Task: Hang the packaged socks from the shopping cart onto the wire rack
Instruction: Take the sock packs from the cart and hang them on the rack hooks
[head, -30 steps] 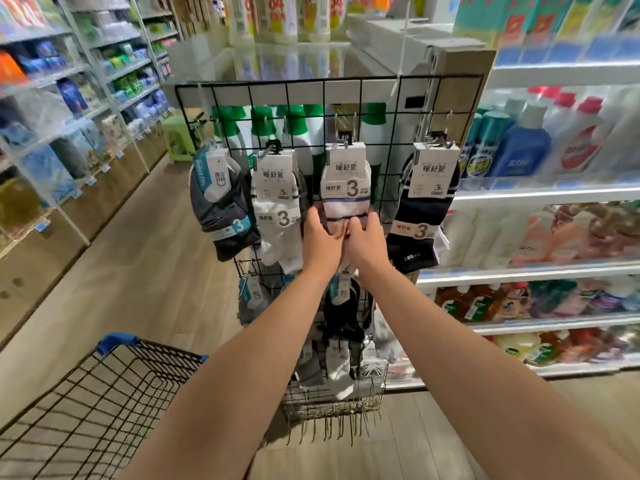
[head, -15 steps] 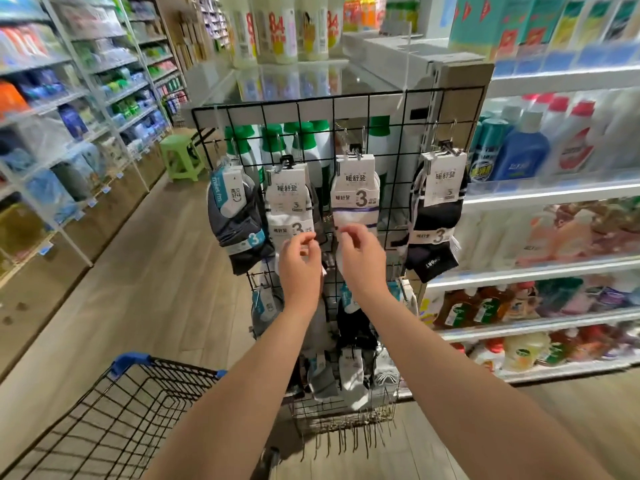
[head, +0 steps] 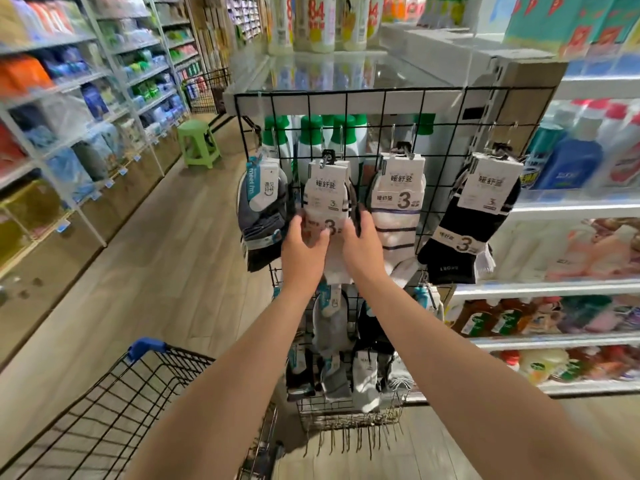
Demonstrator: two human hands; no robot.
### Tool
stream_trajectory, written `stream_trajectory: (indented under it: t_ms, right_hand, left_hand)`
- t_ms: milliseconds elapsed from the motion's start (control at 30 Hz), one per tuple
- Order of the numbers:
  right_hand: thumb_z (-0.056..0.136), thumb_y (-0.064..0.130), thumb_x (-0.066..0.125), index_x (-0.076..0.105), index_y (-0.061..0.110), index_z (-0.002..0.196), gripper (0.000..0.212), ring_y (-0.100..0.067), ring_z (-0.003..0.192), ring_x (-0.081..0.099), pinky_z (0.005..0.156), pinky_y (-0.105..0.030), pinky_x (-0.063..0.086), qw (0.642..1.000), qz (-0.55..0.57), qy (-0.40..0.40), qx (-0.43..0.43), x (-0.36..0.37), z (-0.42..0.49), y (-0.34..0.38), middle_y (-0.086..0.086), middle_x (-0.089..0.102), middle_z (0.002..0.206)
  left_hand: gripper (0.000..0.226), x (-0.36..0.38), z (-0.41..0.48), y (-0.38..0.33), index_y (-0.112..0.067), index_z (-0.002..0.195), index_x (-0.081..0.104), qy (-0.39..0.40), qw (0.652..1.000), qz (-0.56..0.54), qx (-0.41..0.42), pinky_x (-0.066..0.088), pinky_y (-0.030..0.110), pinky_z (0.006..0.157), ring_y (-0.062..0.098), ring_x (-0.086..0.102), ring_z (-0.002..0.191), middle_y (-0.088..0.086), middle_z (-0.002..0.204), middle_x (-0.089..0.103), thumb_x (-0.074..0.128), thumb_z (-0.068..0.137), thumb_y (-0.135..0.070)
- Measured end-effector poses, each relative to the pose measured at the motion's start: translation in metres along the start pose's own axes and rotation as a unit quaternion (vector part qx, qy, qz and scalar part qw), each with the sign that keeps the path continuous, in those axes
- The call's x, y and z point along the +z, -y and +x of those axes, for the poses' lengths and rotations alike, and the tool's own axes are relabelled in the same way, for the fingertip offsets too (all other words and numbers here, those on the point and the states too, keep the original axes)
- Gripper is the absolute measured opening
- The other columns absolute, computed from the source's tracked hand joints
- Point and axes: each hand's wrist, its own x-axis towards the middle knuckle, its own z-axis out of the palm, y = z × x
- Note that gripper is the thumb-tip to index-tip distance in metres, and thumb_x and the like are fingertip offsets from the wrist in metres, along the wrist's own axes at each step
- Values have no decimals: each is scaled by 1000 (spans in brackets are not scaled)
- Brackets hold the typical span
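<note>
Head view. We see both arms reaching forward to the wire rack [head: 346, 94], a black grid standing upright at the end of a shelf unit. The left hand [head: 304, 244] and right hand [head: 362, 245] sit close together, one on each side of the white sock pack [head: 329, 199]. The left thumb lies on the front label and the right fingers curl round the pack's right edge, so both hands are gripping it. The pack hangs from a hook in the rack's upper row.

Just to its left hangs a grey sock pack [head: 263, 209], touching or nearly touching the left hand. To the right hang a striped white pack [head: 398, 209] and, further right, a black sock pack [head: 474, 223] near the grid's right edge. There are gaps of bare grid between the packs.

More socks [head: 332, 323] hang in the lower rows, down to a wire basket [head: 349, 414] at the foot of the rack.

The shopping cart [head: 114, 403] is low on the left under the left forearm, its rim near the rack's base.

The wood floor [head: 156, 271] runs as an open aisle on the left. A green stool [head: 198, 143] stands far down it. There are stocked shelves [head: 554, 289] on the right and more along the left.
</note>
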Motion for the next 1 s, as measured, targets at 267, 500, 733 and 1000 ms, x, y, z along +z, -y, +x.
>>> stream_trajectory:
  t_ms: [267, 500, 733, 1000]
  right_hand:
    - [108, 27, 41, 57, 23, 116, 18, -9, 102, 63, 92, -36, 53, 999, 9, -24, -25, 4, 0, -15, 10, 67, 107]
    - [107, 37, 38, 37, 25, 155, 49, -15, 140, 47, 116, -42, 40, 999, 30, -10, 1, 13, -13, -8, 4, 50, 152]
    - [105, 43, 36, 33, 26, 157, 55, -16, 146, 38, 120, -44, 34, 999, 23, -28, -12, 18, -18, -8, 3, 42, 159]
    - [101, 11, 55, 62, 17, 123, 24, -13, 98, 55, 87, -33, 49, 979, -56, -44, -193, 41, -44, 17, 2, 60, 106]
  left_hand:
    - [49, 2, -6, -17, -18, 135, 48, 7, 999, -38, -2, 48, 30, 90, 13, 61, 108, -8, 117, 63, 70, 93, -31]
    - [56, -10, -13, -18, -17, 143, 46, 11, 999, -35, 10, 42, 25, 92, 6, 51, 110, -8, 124, 58, 70, 94, -29]
    - [66, -25, -21, -14, -17, 152, 41, 35, 999, -38, 16, 37, 27, 108, 13, 45, 137, -2, 149, 50, 69, 95, -34]
    - [20, -63, -26, 10, -27, 110, 56, -151, 985, -50, 74, 52, 42, 92, 17, 60, 101, -3, 110, 61, 67, 94, -30]
